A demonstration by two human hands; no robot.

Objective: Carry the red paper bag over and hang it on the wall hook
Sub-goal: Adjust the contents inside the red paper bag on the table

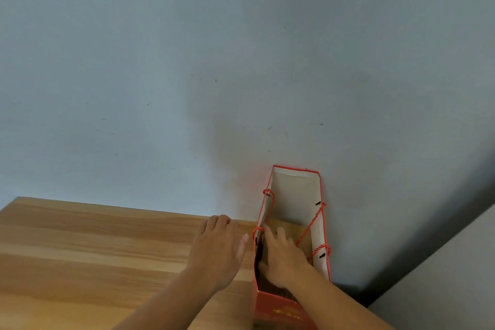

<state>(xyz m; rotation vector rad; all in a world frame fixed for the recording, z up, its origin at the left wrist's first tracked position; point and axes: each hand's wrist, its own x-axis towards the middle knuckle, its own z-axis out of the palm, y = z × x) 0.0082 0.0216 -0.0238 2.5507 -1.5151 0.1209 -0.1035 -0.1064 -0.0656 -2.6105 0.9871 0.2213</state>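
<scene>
Red paper bag (pixel 292 244) stands upright with its mouth wide open at the right end of the wooden table (pixel 93 249), its far side close against the pale wall (pixel 187 61). Its twisted red cord handles (pixel 312 225) droop — one along the left rim, one slack across the opening on the right. The right hand (pixel 284 260) reaches down inside the bag, fingers loosely spread near the left-side cord; whether it has hold of the cord I cannot tell. The left hand (pixel 219 249) rests flat and open on the table just beside the bag, gripping nothing. No hook shows anywhere on the wall in view, so the carry is not yet begun. The likely trouble from here: lifting by a single cord would tip the bag and strain the paper at its holes, and a loose handle could miss the hook — both cords want gathering first.
</scene>
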